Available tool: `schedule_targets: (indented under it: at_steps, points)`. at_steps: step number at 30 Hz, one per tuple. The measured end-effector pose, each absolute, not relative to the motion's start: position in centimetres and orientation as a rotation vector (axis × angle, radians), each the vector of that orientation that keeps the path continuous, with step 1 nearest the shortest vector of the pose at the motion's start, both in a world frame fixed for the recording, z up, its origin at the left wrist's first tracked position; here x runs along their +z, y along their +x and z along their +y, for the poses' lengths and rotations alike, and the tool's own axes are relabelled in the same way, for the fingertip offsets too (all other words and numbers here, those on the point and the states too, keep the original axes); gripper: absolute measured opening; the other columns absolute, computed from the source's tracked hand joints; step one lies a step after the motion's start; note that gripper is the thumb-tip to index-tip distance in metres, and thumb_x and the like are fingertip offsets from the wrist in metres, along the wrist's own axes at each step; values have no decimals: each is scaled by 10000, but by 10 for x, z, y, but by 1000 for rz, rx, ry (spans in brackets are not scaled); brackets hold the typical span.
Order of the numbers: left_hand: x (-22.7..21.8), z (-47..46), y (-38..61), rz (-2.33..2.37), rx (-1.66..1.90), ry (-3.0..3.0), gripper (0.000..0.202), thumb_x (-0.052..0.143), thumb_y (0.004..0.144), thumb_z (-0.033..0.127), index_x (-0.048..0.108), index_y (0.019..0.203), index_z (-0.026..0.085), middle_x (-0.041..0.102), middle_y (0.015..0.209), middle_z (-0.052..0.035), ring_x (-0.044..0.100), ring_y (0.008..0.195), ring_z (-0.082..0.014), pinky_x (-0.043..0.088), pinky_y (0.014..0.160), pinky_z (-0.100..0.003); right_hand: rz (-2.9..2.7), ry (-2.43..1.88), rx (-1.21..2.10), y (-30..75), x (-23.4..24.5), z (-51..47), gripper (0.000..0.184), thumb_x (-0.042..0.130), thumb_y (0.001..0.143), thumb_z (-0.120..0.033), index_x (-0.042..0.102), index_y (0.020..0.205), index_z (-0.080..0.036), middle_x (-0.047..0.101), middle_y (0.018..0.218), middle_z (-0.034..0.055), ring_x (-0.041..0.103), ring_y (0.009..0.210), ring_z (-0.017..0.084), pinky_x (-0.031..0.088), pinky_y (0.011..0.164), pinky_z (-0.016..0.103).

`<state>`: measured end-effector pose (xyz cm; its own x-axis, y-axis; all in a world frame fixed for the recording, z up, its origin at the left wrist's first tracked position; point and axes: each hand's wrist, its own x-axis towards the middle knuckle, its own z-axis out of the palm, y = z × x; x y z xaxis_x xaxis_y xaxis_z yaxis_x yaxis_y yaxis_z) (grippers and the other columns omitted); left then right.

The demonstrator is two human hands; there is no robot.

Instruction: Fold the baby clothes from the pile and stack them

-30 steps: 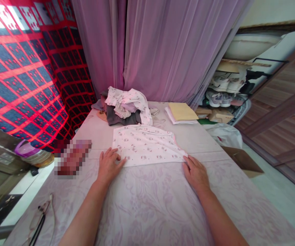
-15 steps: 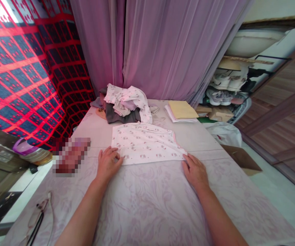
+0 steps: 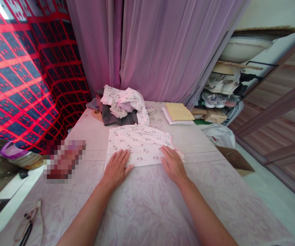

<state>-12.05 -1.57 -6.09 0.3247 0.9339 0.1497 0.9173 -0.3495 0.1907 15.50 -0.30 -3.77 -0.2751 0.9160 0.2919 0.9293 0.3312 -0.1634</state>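
A white garment (image 3: pixel 139 145) with a small printed pattern and pink edging lies flat on the table's floral cover (image 3: pixel 142 205). My left hand (image 3: pixel 117 166) rests palm down on its near left part, fingers stretched out. On the near right part lies my right hand (image 3: pixel 172 162), also flat with its fingers extended. Neither hand grips anything. Beyond the garment sits a heap of clothes (image 3: pixel 119 118), dark grey below, with a similar printed white piece (image 3: pixel 135 97) on top.
At the back right lie a yellow envelope (image 3: pixel 179 111) and white papers (image 3: pixel 170 119). A pixelated reddish item (image 3: pixel 65 160) is on the left, with glasses (image 3: pixel 25 222) and a cable nearer. Purple curtains (image 3: pixel 157 51) hang behind; a shoe rack (image 3: pixel 219 83) stands right.
Both hands have moved inward from the garment's near corners and now lie flat on the cloth. The view has shifted slightly.
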Motion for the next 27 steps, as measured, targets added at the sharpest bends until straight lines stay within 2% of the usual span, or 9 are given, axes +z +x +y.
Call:
schedule_targets:
  at_steps: [3,5,9,16,21,23,27]
  points:
    - [-62,-16,-121,1779,320,2519,588,339,917,542,393,1421,244,372,1495,-63,274,1395,-286,226,1126,-463,-2548,-1522,157,115,-29,17,517,281,951,-364,363,1438,-214,346,1501,46,254,1395,194,137,1146,417]
    - [-61,-16,-121,1798,292,2529,552,345,917,539,411,1408,294,376,1494,-50,274,1393,-300,234,1118,-477,-2607,-1596,246,106,-32,28,541,274,952,-406,326,1454,-212,280,1529,50,200,1414,200,88,1148,452]
    - [-60,-17,-121,1802,278,2529,510,360,916,527,427,1389,347,398,1482,-42,295,1382,-310,257,1101,-497,-2576,-1774,270,114,-47,37,554,240,955,-446,299,1462,-232,206,1554,40,150,1428,204,97,1138,488]
    - [-65,-15,-122,1807,356,2532,511,397,904,523,442,1380,344,418,1469,-40,309,1375,-306,263,1098,-502,-2499,-1832,209,119,-45,37,567,240,948,-460,321,1456,-220,250,1540,57,199,1415,218,116,1136,486]
    - [-68,-15,-122,1787,371,2522,513,397,902,524,449,1376,335,408,1475,-45,298,1380,-310,247,1104,-506,-2202,-1861,-113,129,-35,35,593,257,947,-405,247,1479,-143,217,1546,110,153,1424,252,78,1131,514]
    - [-68,-15,-123,1788,386,2517,511,403,899,526,448,1374,344,405,1477,-36,293,1382,-305,241,1106,-504,-2286,-1818,-64,131,-38,34,594,259,946,-411,233,1486,-164,220,1547,97,155,1424,245,94,1132,500]
    - [-67,-14,-122,1793,360,2525,519,391,898,539,446,1376,345,407,1476,-34,298,1380,-305,247,1101,-501,-2510,-1846,234,129,-48,33,565,249,946,-450,301,1463,-229,248,1542,55,214,1411,213,139,1131,466]
